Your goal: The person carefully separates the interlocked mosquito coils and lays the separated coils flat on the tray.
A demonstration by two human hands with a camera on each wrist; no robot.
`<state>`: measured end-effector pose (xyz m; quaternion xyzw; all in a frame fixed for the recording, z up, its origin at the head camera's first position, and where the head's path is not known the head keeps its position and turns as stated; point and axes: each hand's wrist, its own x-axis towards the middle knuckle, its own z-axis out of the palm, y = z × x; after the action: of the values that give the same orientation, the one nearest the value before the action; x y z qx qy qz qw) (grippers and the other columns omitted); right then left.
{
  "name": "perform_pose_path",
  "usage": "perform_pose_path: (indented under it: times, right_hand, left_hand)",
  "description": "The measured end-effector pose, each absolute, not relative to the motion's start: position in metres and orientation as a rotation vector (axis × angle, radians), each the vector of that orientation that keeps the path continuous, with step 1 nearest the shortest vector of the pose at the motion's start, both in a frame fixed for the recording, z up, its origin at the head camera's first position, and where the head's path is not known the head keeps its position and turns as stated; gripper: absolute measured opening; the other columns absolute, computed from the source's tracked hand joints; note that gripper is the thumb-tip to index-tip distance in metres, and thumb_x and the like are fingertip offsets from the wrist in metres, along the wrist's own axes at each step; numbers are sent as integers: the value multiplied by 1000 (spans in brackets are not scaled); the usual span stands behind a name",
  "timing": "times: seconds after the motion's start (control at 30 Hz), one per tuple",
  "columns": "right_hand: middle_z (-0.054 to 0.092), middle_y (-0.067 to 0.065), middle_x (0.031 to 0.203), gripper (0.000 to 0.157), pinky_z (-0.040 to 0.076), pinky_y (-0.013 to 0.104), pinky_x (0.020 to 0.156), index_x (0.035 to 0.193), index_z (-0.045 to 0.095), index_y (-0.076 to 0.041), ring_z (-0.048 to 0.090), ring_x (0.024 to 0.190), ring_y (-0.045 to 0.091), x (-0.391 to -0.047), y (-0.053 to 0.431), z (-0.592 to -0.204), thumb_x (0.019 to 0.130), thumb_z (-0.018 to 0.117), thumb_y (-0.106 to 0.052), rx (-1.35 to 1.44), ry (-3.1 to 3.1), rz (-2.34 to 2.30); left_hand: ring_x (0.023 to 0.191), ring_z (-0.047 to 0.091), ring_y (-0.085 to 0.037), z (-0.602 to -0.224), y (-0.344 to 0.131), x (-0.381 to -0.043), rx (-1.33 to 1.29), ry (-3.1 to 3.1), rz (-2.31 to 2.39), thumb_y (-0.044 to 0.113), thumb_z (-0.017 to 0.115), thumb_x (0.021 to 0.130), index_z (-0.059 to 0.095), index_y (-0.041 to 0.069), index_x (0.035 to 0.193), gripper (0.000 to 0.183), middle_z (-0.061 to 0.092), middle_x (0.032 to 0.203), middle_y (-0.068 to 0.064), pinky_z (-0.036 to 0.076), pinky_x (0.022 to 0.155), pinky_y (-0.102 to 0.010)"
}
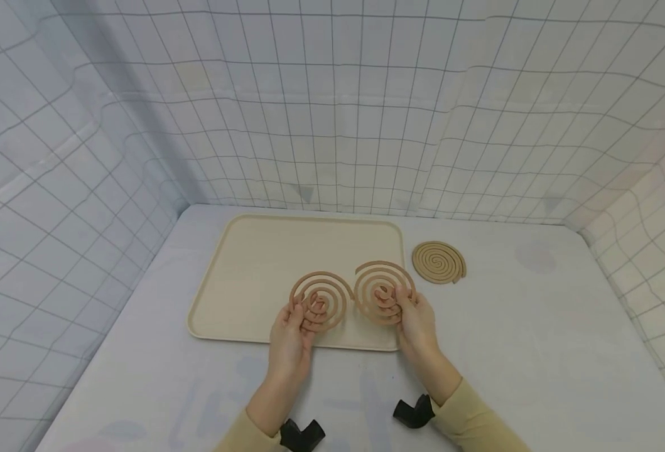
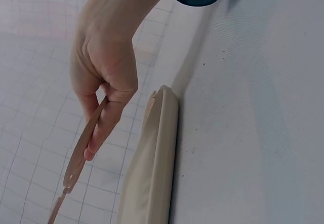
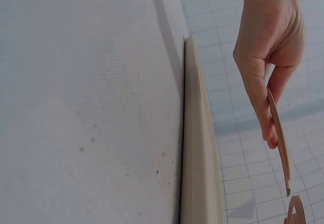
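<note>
Clerk: Item one, the hands?

Operator: Left hand (image 1: pixel 288 336), one: thumb above, fingers beneath, pinching a flat brown coil (image 2: pixel 77 160) that extends toward 1 o'clock. Right hand (image 1: pixel 419 320), one: same pinch, on a second coil (image 3: pixel 284 155) toward 10 o'clock.

Clerk: Condition of the pair?

Operator: Loose spirals, gaps between the rings, raised over the 4-to-5 o'clock part of the tray (image 1: pixel 304 251). Edges nearly meet; I cannot certify contact from here.

Clerk: Further out?

Operator: Said tray, cream, one, on the worktop (image 1: pixel 535 326). Third coil (image 1: pixel 439 262), one: flat on the worktop, just beside the tray's rim at 3 o'clock, tightly wound; I take it for two spirals nested.

Clerk: Step in hand?

Operator: I would enter it as parting a nested pair, all but done; third item untouched.

Clerk: Next move?

Operator: By my judgement, it calls for drawing the two apart, level and untwisted, since thin rings look apt to snap, then lowering each flat onto the tray.
</note>
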<state>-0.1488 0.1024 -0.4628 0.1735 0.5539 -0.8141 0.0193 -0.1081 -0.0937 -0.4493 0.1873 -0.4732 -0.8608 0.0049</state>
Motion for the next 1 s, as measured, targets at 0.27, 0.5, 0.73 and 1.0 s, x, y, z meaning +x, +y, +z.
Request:
perform_pose_path:
  times: [0.27,0.5,0.73,1.0]
  right_hand:
    - [54,-1,98,20,46,11,68,112,42,-2,53,80,-1,-153,105,-461,105,48,-19,612,1687,-2460]
    - [55,-2,99,28,47,11,70,122,43,3,55,81,-1,-154,112,-461,104,50,-16,551,1739,-2392]
    - [60,-4,93,28,45,12,64,122,49,7,54,77,0,-158,121,-463,100,55,-9,431,1895,-2180]
    - [66,9,110,33,46,17,68,126,56,6,55,83,4,-161,127,-467,98,60,-12,274,2116,-1880]
  left_hand:
    - [102,56,-6,-448,-104,-110,746,-1410,-2719,24,31,109,33,2,138,36,57,119,1,45,101,-34]
    - [83,55,-5,-449,-115,-116,779,-1484,-2688,21,35,108,40,6,125,23,58,101,4,48,79,-23]
    - [76,61,-4,-455,-136,-130,701,-1923,-2502,8,47,104,39,-4,135,35,64,101,-1,53,69,-18]
    - [73,62,-5,-456,-156,-141,551,-2384,-2182,-4,53,97,39,-8,137,43,69,105,-21,50,63,-16]
